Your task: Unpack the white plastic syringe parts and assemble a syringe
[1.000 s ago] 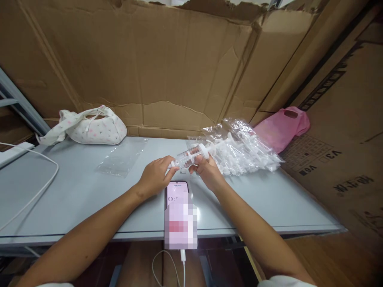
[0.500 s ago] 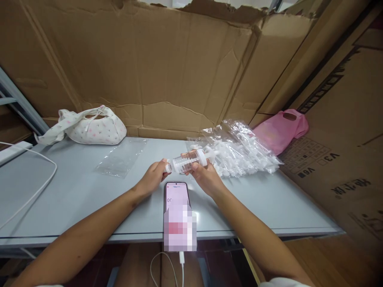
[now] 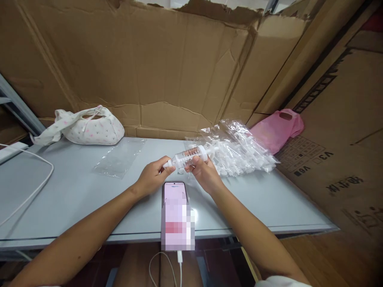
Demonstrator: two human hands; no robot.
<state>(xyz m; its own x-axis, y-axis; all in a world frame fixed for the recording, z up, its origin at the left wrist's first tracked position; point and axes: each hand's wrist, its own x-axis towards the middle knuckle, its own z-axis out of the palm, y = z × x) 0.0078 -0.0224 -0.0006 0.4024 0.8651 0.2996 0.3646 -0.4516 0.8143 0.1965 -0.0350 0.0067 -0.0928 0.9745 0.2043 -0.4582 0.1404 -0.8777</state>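
Above the table I hold a clear plastic syringe-like tube with marks along its barrel and white fittings at both ends. My right hand is wrapped around its barrel near the wide white collar, from which a white stem sticks out to the right. At the narrow end, my left hand pinches the small white tip between thumb and fingers. The tube lies nearly level, its right end slightly higher. Just behind my right hand, a clear bag of white plastic parts rests on the table.
A phone with a charging cable lies at the table's front edge. A flat clear bag and a white patterned handbag sit left. A pink bag leans against a carton at right; cardboard walls the back.
The left hand's thumb has shifted along the tip, and the narrow white point now shows. The tube has turned a little in my grip. The camera view has moved slightly.
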